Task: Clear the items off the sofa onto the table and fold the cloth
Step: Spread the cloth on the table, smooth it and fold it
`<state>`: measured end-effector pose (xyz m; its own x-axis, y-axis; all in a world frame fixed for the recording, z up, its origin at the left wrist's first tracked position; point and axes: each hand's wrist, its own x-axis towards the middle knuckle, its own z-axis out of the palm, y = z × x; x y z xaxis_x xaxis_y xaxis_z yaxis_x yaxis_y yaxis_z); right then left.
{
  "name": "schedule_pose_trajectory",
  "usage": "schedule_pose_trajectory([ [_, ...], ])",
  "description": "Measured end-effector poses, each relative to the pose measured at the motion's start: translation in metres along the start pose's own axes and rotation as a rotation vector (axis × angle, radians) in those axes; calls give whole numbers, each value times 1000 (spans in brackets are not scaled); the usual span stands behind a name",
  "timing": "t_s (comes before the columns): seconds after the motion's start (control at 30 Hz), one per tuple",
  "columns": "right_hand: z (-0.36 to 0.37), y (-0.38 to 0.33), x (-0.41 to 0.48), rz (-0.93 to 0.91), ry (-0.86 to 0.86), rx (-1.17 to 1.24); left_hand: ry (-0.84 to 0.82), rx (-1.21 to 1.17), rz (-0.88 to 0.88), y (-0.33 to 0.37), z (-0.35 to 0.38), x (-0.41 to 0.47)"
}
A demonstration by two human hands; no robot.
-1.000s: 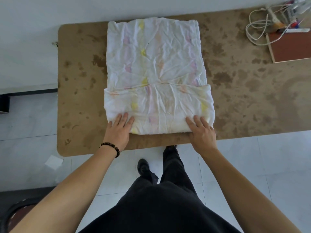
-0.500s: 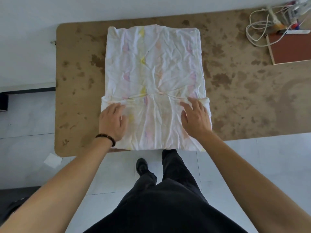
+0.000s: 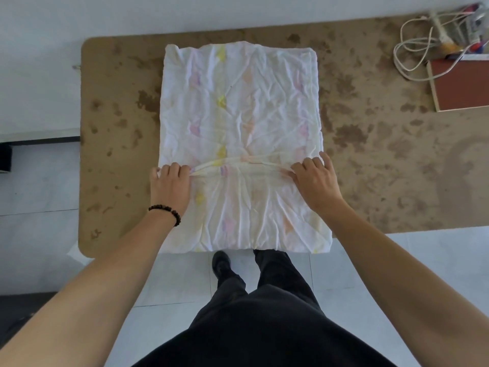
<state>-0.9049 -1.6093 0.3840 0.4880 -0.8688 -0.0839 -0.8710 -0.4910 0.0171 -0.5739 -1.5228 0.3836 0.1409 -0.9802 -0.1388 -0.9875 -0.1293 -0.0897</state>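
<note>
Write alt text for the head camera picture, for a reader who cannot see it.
The left hand and the right hand pinch the two ends of a fold across a white cloth on a stained brown table. White cables and a red-brown board lie far right.

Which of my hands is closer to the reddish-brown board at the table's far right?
Right. The right hand grips the right edge of the cloth, and the board lies farther right and beyond it. The left hand grips the left edge, across the cloth from the board.
</note>
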Motion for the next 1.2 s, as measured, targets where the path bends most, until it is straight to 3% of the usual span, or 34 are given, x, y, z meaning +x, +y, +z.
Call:
schedule_pose_trajectory([
  [0.13,2,7,5,-16,-30,85,125,-7,68,-11,4,-1],
  [0.3,-5,10,26,8,-202,164,135,-36,33,-8,4,3],
  [0.43,-7,16,27,-54,-73,88,113,-71,1,-3,-4,7],
  [0.73,-11,33,68,104,-50,96,31,-32,39,-16,-24,79],
  [0.9,6,20,83,209,-148,155,-154,-122,-74,1,-17,101],
  [1.1,4,-43,9,253,60,348,128,-323,-277,38,-19,18],
  [1.13,7,-56,-10,218,82,384,99,-341,-259,42,-15,-6],
  [1.2,16,-74,-45,85,4,393,-115,-315,-198,41,0,-48],
])
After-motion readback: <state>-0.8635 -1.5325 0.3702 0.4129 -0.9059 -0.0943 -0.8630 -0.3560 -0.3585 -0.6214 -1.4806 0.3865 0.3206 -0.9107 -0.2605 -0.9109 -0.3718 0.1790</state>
